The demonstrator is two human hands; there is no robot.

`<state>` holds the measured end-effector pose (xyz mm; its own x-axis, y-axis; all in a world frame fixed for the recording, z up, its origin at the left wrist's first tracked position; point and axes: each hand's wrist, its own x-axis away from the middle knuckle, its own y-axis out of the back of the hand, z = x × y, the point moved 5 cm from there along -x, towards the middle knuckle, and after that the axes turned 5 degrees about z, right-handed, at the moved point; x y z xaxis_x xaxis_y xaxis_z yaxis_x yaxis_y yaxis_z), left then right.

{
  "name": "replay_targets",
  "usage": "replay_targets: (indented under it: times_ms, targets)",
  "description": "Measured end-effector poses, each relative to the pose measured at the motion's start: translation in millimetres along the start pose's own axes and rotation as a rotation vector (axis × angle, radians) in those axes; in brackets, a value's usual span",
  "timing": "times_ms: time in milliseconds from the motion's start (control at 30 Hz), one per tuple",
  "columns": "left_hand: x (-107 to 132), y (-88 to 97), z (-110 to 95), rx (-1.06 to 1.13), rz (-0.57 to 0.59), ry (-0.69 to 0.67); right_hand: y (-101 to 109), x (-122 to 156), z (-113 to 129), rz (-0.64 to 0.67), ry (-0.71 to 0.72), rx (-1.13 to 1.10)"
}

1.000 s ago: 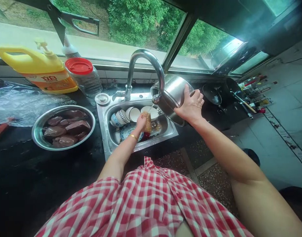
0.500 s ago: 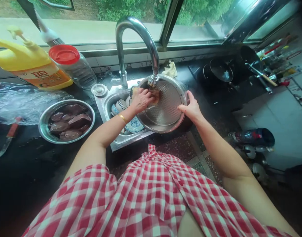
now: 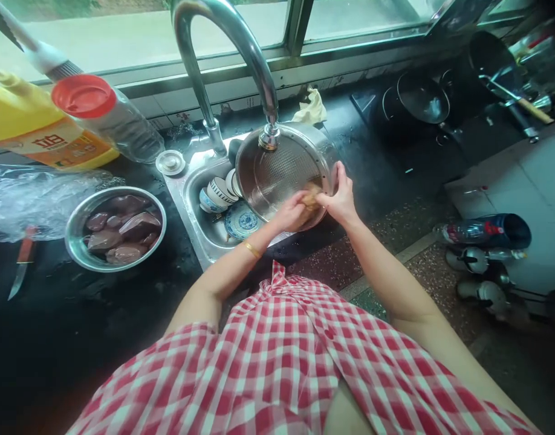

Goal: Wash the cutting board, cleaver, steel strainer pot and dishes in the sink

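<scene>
A perforated steel colander (image 3: 277,172) is tilted over the sink (image 3: 191,199), right under the tap's spout (image 3: 269,136). My right hand (image 3: 338,196) grips its near right rim. My left hand (image 3: 292,211), with a gold bangle at the wrist, is closed on a tan scrubber (image 3: 311,196) pressed against the colander's inner lower edge. Blue-patterned bowls and a plate (image 3: 241,222) lie in the sink below.
A steel bowl of dark meat (image 3: 116,229) sits on the black counter to the left, a knife (image 3: 20,266) beyond it. A yellow detergent jug (image 3: 32,130) and a red-capped jar (image 3: 107,118) stand by the window. Pans (image 3: 422,96) rest on the stove at right; bottles lie on the floor.
The colander was turned so its inside faces me. My left hand with the scrubber moved from the sink into it, then slid down to its near edge. My view dipped lower.
</scene>
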<state>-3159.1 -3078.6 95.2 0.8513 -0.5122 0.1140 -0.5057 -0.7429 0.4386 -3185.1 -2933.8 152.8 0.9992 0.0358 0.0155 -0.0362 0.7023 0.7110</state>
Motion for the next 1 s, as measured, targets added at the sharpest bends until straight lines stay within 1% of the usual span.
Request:
replay_targets:
  times_ms: [33, 67, 100, 133, 200, 267, 300, 333, 367, 400, 433, 500, 533, 600, 633, 667, 700, 733, 767, 800, 833, 867, 900, 933, 1000]
  targets:
    - [1.3, -3.4, -1.0, -0.039, 0.028, -0.024, 1.1, 0.4, -3.2, 0.002, -0.003, -0.005]
    - [4.8, -3.3, 2.0, -0.126, 0.074, -0.035, 2.1, 0.8, -5.5, 0.01, -0.005, -0.009]
    - [9.8, 1.5, 9.1, -0.249, 0.125, -0.033, 2.6, 1.2, -6.7, 0.023, -0.005, -0.013]
    - [15.1, 11.9, 19.1, -0.392, 0.169, -0.022, 2.4, 1.5, -6.8, 0.04, 0.0, -0.016]
    - [22.1, 46.3, 41.6, -0.665, 0.208, 0.002, -0.2, 1.4, -5.2, 0.071, 0.009, -0.028]
    - [22.0, 86.0, 56.8, -0.828, 0.156, 0.006, -4.0, 0.2, -4.1, 0.085, 0.0, -0.049]
    - [20.5, 100.9, 60.3, -0.873, 0.12, 0.009, -5.7, -0.8, -4.5, 0.083, -0.014, -0.063]
    - [19.2, 109.4, 61.3, -0.9, 0.094, 0.012, -6.9, -2.0, -5.4, 0.078, -0.034, -0.078]
    - [18.5, 110.4, 60.3, -0.913, 0.088, 0.017, -7.8, -3.2, -6.7, 0.07, -0.054, -0.092]
    - [18.7, 104.0, 57.7, -0.916, 0.104, 0.028, -8.5, -4.4, -8.0, 0.063, -0.071, -0.103]
    - [19.6, 91.7, 53.8, -0.906, 0.129, 0.046, -9.2, -5.6, -8.7, 0.056, -0.083, -0.111]
    - [21.4, 57.5, 43.5, -0.824, 0.171, 0.111, -11.5, -7.8, -8.0, 0.049, -0.086, -0.118]
    - [21.2, 39.9, 37.4, -0.742, 0.168, 0.156, -13.3, -8.8, -6.5, 0.049, -0.078, -0.118]
    - [17.8, 10.0, 24.3, -0.499, 0.128, 0.229, -17.6, -10.5, -2.4, 0.057, -0.053, -0.114]
    - [15.3, -0.4, 17.9, -0.364, 0.094, 0.242, -19.4, -11.3, -0.6, 0.063, -0.041, -0.11]
    - [13.3, -7.0, 12.2, -0.248, 0.062, 0.236, -20.4, -12.0, 0.4, 0.066, -0.033, -0.108]
    - [12.6, -9.3, 8.2, -0.171, 0.035, 0.217, -20.5, -12.8, 0.6, 0.068, -0.033, -0.108]
    - [13.9, -7.7, 6.4, -0.15, 0.029, 0.19, -19.4, -13.8, -0.1, 0.067, -0.04, -0.111]
    - [17.1, -2.2, 7.1, -0.189, 0.046, 0.163, -17.5, -14.9, -1.6, 0.067, -0.055, -0.115]
    - [21.9, 7.2, 10.5, -0.282, 0.083, 0.141, -14.9, -16.3, -3.5, 0.068, -0.074, -0.122]
    - [27.4, 20.7, 16.0, -0.408, 0.128, 0.126, -12.1, -18.0, -5.2, 0.072, -0.094, -0.131]
    - [32.4, 38.1, 22.6, -0.55, 0.168, 0.119, -9.3, -19.9, -6.5, 0.079, -0.113, -0.142]
    - [35.4, 59.1, 28.5, -0.686, 0.184, 0.115, -6.7, -22.0, -7.3, 0.087, -0.13, -0.159]
    - [35.7, 82.4, 32.3, -0.791, 0.169, 0.118, -4.5, -24.1, -7.9, 0.093, -0.147, -0.185]
    - [27.3, 126.3, 29.9, -0.93, 0.078, 0.104, -1.5, -27.1, -9.7, 0.105, -0.196, -0.267]
